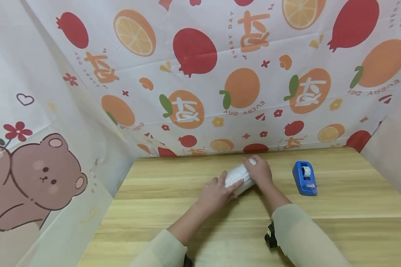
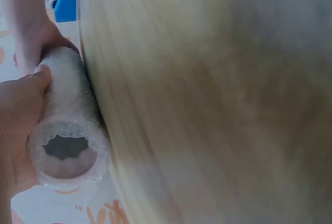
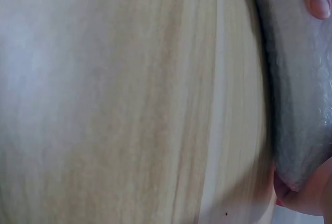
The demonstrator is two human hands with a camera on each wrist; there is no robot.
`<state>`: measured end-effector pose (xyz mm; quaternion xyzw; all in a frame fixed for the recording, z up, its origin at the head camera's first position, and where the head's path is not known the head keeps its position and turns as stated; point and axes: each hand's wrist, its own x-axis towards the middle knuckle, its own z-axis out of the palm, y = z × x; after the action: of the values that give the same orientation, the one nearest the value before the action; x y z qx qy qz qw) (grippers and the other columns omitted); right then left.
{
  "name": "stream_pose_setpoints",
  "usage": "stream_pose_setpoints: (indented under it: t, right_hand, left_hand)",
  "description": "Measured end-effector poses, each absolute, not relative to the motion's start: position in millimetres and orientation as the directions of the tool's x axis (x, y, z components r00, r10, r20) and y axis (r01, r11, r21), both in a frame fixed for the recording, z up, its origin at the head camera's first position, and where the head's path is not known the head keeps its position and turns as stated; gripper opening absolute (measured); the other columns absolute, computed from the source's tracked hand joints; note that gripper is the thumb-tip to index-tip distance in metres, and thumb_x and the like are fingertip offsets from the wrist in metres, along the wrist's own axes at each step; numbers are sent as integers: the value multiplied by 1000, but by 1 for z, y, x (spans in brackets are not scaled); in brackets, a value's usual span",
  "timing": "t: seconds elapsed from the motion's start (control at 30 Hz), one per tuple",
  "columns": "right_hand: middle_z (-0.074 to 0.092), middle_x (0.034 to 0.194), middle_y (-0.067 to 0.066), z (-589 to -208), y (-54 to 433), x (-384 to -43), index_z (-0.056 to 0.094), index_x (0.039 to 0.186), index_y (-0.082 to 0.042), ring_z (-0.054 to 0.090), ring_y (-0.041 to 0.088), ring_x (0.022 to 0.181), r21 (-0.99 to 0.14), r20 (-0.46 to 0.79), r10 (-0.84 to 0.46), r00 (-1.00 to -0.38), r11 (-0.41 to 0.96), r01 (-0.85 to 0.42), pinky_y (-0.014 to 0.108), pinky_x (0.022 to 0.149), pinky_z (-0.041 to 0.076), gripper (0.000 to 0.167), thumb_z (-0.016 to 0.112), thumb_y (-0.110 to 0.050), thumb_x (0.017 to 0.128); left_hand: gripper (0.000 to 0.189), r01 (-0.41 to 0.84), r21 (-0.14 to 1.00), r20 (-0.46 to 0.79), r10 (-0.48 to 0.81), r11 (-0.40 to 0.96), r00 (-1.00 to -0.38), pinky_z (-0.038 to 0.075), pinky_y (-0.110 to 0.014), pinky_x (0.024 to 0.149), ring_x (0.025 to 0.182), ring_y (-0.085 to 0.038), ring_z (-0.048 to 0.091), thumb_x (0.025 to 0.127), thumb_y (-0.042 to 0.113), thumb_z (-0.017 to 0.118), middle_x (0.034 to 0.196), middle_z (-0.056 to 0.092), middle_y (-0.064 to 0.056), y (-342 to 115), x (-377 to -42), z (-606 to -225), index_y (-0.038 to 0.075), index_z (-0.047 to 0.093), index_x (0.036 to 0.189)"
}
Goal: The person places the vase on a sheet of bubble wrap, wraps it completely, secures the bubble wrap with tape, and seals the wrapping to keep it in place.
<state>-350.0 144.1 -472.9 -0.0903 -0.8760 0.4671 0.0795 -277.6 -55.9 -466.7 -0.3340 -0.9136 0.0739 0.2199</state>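
A cylinder in bubble wrap (image 1: 238,175) lies at a slant over the wooden table, between both hands. My left hand (image 1: 214,194) holds its near end, with fingers spread along the side and one finger reaching across the top. Around the far end, my right hand (image 1: 260,171) is curled. The left wrist view shows the near end of the wrapped cylinder (image 2: 70,86) as a ring of wrap, with a dark patch and a paler area inside. In the right wrist view, part of the right hand (image 3: 311,195) closes under one end of the cylinder (image 3: 301,89).
A blue tape dispenser (image 1: 304,181) with a roll of clear tape stands on the table (image 1: 354,193) to the right of the hands. A fruit-print cloth (image 1: 207,89) hangs along the back edge, and a bear-print cloth (image 1: 50,174) covers the left side.
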Motion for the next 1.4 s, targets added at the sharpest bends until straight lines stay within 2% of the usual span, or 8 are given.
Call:
stream_pose_setpoints:
  t: [0.33, 0.5, 0.63, 0.73, 0.8, 0.93, 1.17, 1.4]
  right_hand:
    - [64, 121, 15, -473, 149, -347, 66, 119, -11, 58, 35, 108, -828, 78, 257, -963, 554, 81, 49, 93, 46, 49, 59, -50, 91]
    - [66, 116, 14, -484, 144, -344, 68, 116, -12, 60, 34, 104, -825, 76, 260, -963, 558, 85, 47, 89, 47, 46, 61, -49, 89]
    - [67, 117, 12, -492, 140, -340, 69, 114, -13, 60, 32, 107, -811, 61, 245, -968, 577, 95, 47, 92, 47, 44, 61, -49, 89]
    - [67, 119, 10, -495, 138, -338, 68, 115, -14, 60, 32, 110, -802, 46, 240, -970, 588, 107, 49, 93, 47, 43, 61, -48, 89]
    - [67, 119, 11, -495, 137, -336, 68, 115, -14, 60, 32, 109, -801, 44, 243, -969, 588, 111, 49, 92, 47, 43, 61, -48, 89]
    - [67, 119, 11, -489, 139, -334, 69, 115, -16, 61, 32, 106, -792, 39, 256, -966, 598, 127, 48, 89, 48, 43, 61, -49, 89]
    - [66, 121, 10, -483, 152, -337, 66, 121, -17, 60, 30, 104, -747, 47, 319, -947, 640, 179, 46, 86, 48, 47, 58, -50, 89]
    - [65, 127, 7, -474, 136, -352, 66, 125, -19, 60, 32, 114, -716, 17, 213, -977, 685, 137, 51, 93, 47, 54, 53, -59, 91]
  left_hand:
    - [50, 697, -217, 183, 729, 684, -659, 48, -56, 97, 138, -35, 44, 96, 63, 46, 152, 39, -22, -57, -268, -452, 38, 56, 138]
    - [25, 746, -42, 375, 702, 665, -605, 54, -41, 82, 98, -17, 68, 100, 42, 53, 110, 71, -2, -59, -278, -442, 23, 70, 103]
    - [11, 719, 147, 518, 567, 679, -641, 43, -26, 51, 57, -8, 54, 100, 26, 56, 71, 62, 7, -54, -297, -442, 17, 61, 96]
    - [15, 626, 327, 441, 471, 708, -764, 48, -30, 56, 66, -13, 61, 102, 29, 52, 84, 67, 2, -46, -312, -445, 16, 57, 108]
    - [30, 546, 391, 294, 462, 740, -837, 54, -38, 73, 91, -21, 67, 104, 37, 48, 109, 69, -5, -41, -319, -449, 14, 54, 123]
    - [58, 440, 409, 17, 476, 799, -879, 48, -52, 98, 126, -32, 56, 102, 52, 40, 140, 56, -13, -33, -324, -457, 14, 43, 146]
    - [79, 484, 301, -57, 522, 822, -851, 54, -48, 77, 102, -33, 66, 94, 69, 42, 130, 61, -18, -29, -311, -459, 23, 27, 156]
    - [98, 505, 192, 40, 508, 841, -861, 53, -49, 71, 78, -32, 65, 80, 64, 69, 130, 52, -26, -54, -283, -462, 38, 16, 157]
